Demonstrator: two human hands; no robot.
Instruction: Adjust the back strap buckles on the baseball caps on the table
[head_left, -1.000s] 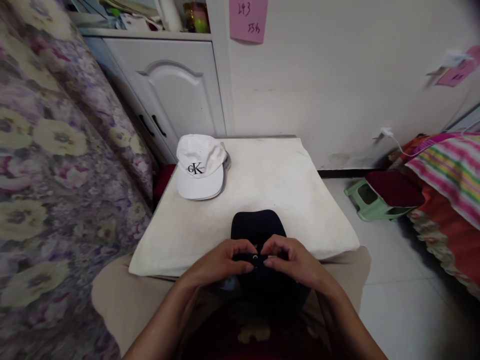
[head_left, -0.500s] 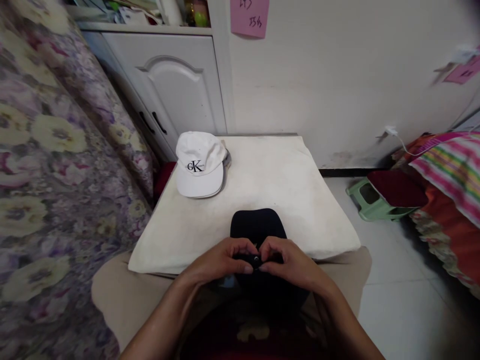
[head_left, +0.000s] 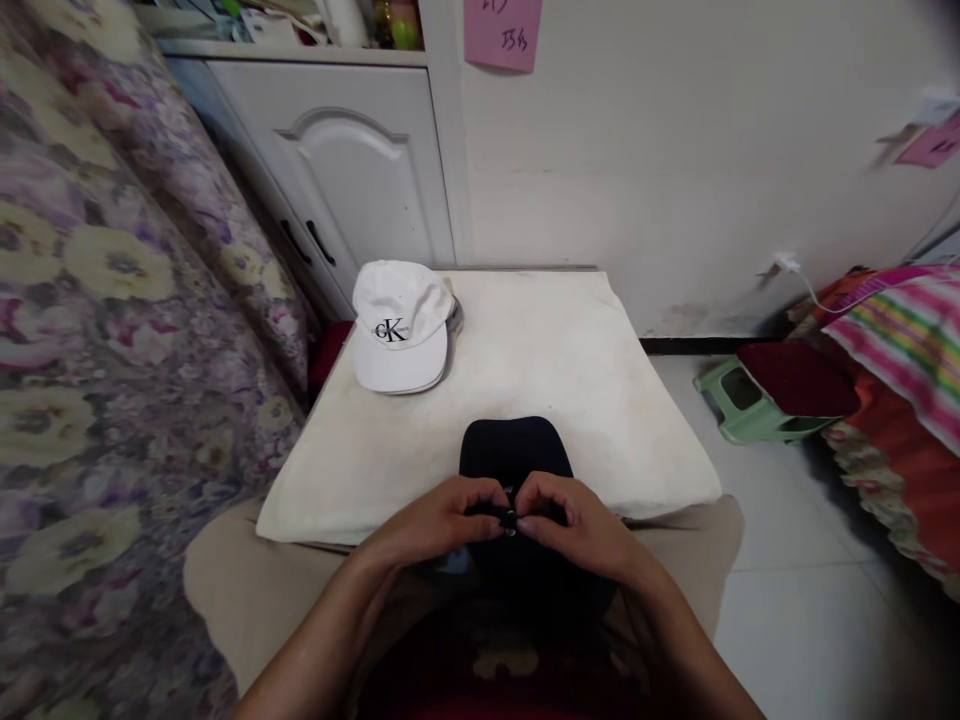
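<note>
A black baseball cap (head_left: 514, 445) lies at the table's near edge, its brim pointing away from me and its crown hanging toward my lap. My left hand (head_left: 450, 515) pinches one side of the cap's dark back strap between thumb and index finger. From the other side, my right hand (head_left: 566, 515) grips the strap the same way, so the fingertips nearly meet at a small shiny buckle (head_left: 511, 520). Fingers cover most of the strap. A white baseball cap (head_left: 401, 325) with black "CK" lettering sits at the table's left, on top of something grey that is mostly hidden.
A pale cloth covers the low table (head_left: 540, 350) between my knees. A white cabinet (head_left: 360, 170) and the wall stand behind it. Floral curtain (head_left: 112, 400) hangs at left. A green stool (head_left: 739, 400) with a red top and a striped cloth (head_left: 907, 330) are at right.
Both hands keep hold of the strap; the fingertips have shifted slightly at the buckle, which sits a little lower. The caps stay in place.
</note>
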